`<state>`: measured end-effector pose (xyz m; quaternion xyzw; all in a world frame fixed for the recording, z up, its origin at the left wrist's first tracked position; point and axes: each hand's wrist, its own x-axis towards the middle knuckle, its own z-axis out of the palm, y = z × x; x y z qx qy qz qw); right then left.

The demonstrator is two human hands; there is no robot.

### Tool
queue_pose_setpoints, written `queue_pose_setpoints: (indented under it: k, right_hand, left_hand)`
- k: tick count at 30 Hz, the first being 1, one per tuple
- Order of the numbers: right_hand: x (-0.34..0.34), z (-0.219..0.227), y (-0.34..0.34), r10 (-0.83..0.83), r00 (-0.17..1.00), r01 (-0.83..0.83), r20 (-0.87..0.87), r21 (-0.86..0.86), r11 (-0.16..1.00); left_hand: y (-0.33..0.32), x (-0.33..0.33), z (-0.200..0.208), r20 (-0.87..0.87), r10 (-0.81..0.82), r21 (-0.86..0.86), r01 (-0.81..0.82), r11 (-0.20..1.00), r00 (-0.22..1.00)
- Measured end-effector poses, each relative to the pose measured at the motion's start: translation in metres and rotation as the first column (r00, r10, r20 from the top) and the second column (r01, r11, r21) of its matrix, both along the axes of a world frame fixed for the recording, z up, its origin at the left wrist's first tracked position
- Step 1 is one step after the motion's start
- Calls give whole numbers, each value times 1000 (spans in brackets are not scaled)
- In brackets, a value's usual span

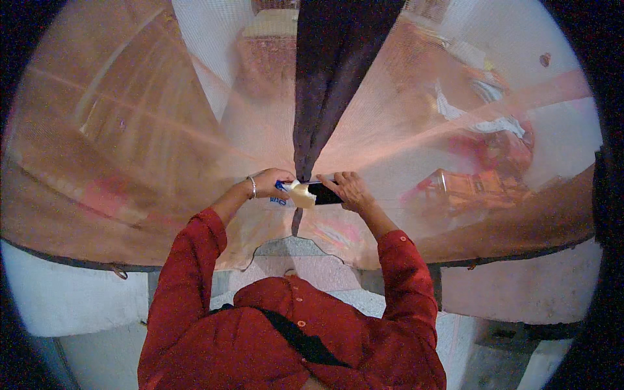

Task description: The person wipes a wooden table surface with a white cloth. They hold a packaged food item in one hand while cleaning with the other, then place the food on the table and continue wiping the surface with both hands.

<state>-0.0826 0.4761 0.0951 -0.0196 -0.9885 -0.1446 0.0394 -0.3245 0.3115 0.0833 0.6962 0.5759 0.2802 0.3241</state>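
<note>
Head view, dial: I set twelve at the top edge and read everything from the middle of the picture.
Work in hand: cream piece [302, 195] near the dial's centre, a blue-and-white packet [281, 186] just toward nine, a black slab [327, 194] just toward three.
Progress: I judge it partway. Picking up is done, since the hands have hold of things and these are brought together; letting go is not yet done. The cream piece overlaps the slab's near end from where I watch; I cannot tell whether they are joined.
Left hand [268, 184]: at nine, fingers closed round the packet; the cream piece sits just beyond the fingertips, and I cannot tell whether they touch it.
Right hand [353, 192]: at three, fingers bent over the slab's upper edge and clamped on it; the thumb is hidden from me.
Dark band [318, 84]: drops from twelve through the mesh [253, 130] and passes behind the work.
Orange bundle [491, 188]: at three, well apart from the right hand, blurred by the mesh.
Red shirt [266, 299]: at six.
</note>
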Motion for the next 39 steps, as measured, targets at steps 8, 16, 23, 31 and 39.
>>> queue_pose_setpoints:
  k: [8, 16, 23, 31, 39]
  right_hand:
    - [3, 25, 29, -416, 907, 422, 70, -166, 891]
    - [35, 37, 66, -841, 540, 145, 46, -989, 40]
    - [76, 54, 148, -752, 509, -540, 420, -524, -658]
    - [139, 71, 194, -957, 232, -480, 173, -835, -268]
    - [230, -16, 386, -987, -135, -66, -82, -994, 92]
  left_hand:
    - [-24, -70, 5, 194, 382, -37, -383, 923, 903]
    - [-42, -131, -29, 382, 798, 294, -880, 373, 466]
    - [-57, -117, 9, 152, 954, 405, -896, 179, 259]
    - [-46, -109, 33, 85, 994, 471, -882, 24, 72]
    - [-39, -142, 2, 295, 954, 462, -867, -187, -49]
